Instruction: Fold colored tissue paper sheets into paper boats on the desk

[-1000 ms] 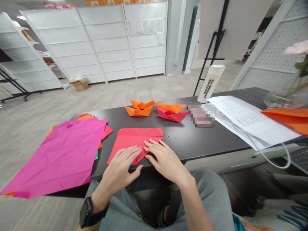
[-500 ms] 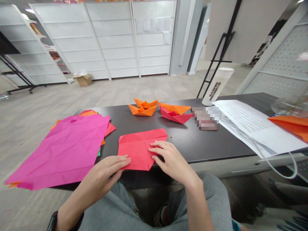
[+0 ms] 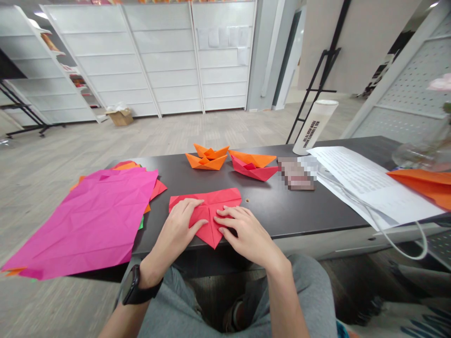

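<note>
A red sheet of origami paper [image 3: 205, 196] lies at the table's near edge, its two lower corners folded in so that it comes to a point towards me. A wide band runs across its far side. My left hand [image 3: 183, 218] rests on the left flap, thumb apart from the fingers, pressing down on the paper. On the right flap lies my right hand [image 3: 243, 225], its fingers spread and touching the paper near the centre crease. Neither hand is closed round anything. Beyond the paper stand orange paper boats [image 3: 207, 162] and a pink-red paper boat [image 3: 254, 171] against another orange one.
A stack of coloured paper with a magenta sheet [image 3: 88, 220] on top overhangs the dark table [image 3: 282, 216] at left. To the right are a blurred-out card [image 3: 298, 176], a white tumbler [image 3: 314, 127], printed sheets [image 3: 366, 180], a white cable [image 3: 410, 257] and folded orange paper [image 3: 421, 183].
My left hand has moved up and inward, folding the paper's lower left corner to the centre, and its fingers have spread on the flap. My right hand stays on the right flap.
</note>
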A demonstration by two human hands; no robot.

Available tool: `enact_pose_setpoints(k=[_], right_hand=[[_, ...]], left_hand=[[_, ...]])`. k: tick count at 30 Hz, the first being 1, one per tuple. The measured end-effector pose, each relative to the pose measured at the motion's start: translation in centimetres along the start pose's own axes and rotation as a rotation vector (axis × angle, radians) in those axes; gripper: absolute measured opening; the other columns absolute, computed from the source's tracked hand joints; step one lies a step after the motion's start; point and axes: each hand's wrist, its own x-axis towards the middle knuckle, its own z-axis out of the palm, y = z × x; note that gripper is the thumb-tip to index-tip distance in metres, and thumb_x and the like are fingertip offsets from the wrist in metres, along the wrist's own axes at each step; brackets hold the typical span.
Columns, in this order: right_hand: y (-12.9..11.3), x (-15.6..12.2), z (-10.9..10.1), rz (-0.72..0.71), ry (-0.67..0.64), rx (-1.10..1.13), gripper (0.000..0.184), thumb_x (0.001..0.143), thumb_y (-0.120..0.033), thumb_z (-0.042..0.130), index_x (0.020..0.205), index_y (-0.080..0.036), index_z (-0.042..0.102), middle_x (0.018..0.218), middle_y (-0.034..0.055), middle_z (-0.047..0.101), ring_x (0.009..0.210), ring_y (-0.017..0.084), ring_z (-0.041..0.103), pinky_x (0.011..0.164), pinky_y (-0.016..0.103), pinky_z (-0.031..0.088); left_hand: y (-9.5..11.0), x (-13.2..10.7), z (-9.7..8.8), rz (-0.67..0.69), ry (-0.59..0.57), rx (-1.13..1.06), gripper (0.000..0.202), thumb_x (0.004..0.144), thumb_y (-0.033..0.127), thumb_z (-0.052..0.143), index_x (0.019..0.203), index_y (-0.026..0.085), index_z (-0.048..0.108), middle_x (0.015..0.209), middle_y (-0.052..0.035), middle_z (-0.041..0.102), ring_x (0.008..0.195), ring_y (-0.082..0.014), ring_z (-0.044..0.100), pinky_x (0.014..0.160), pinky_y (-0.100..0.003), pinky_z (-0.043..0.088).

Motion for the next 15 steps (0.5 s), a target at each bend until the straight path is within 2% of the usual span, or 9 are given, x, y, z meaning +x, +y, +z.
enact_pose_setpoints(k=[2, 5, 10, 13, 15], right_hand=[[0.0, 0.0, 0.0, -0.005, 0.004, 0.003, 0.028, 0.093, -0.019, 0.056, 0.116, -0.028, 0.07, 0.121, 0.0028, 0.068, 0.119, 0.02, 0.057, 0.107, 0.043, 0.039], [0.1, 0.0, 0.0, -0.005, 0.005, 0.001, 0.029, 0.094, -0.02, 0.055, 0.118, -0.028, 0.069, 0.12, 0.0033, 0.068, 0.118, 0.021, 0.057, 0.105, 0.042, 0.04], [0.0, -0.1, 0.4, 0.009, 0.038, -0.035, 0.026, 0.095, -0.023, 0.055, 0.117, -0.027, 0.069, 0.12, 0.0047, 0.068, 0.117, 0.023, 0.057, 0.103, 0.045, 0.041], [0.0, 0.6, 0.4, 0.014, 0.069, -0.044, 0.027, 0.096, -0.021, 0.052, 0.118, -0.026, 0.067, 0.12, 0.0056, 0.067, 0.114, 0.023, 0.059, 0.1, 0.044, 0.044], [0.3, 1.5, 0.2, 0.022, 0.152, -0.067, 0.034, 0.095, -0.018, 0.051, 0.126, -0.025, 0.062, 0.129, 0.008, 0.062, 0.121, 0.024, 0.055, 0.103, 0.045, 0.043]], left_hand=[[0.2, -0.1, -0.1, 0.029, -0.001, 0.033, 0.025, 0.09, 0.026, 0.062, 0.115, 0.023, 0.062, 0.116, -0.0092, 0.065, 0.111, -0.0266, 0.061, 0.098, -0.046, 0.05], [0.4, -0.6, -0.3, 0.095, -0.096, 0.024, 0.019, 0.095, 0.024, 0.054, 0.106, 0.022, 0.07, 0.116, -0.008, 0.069, 0.109, -0.0237, 0.064, 0.098, -0.043, 0.051], [0.5, -1.0, -0.6, 0.109, -0.253, 0.023, 0.033, 0.096, 0.029, 0.053, 0.126, 0.023, 0.064, 0.134, -0.0071, 0.063, 0.126, -0.0246, 0.057, 0.107, -0.046, 0.046], [0.9, -0.9, -0.6, 0.11, -0.263, 0.058, 0.033, 0.095, 0.028, 0.054, 0.126, 0.024, 0.064, 0.135, -0.0074, 0.062, 0.126, -0.0257, 0.056, 0.106, -0.046, 0.047], [1.1, -0.8, -0.7, 0.113, -0.257, 0.068, 0.031, 0.094, 0.026, 0.055, 0.123, 0.024, 0.067, 0.133, -0.0075, 0.064, 0.124, -0.0259, 0.058, 0.105, -0.046, 0.048]])
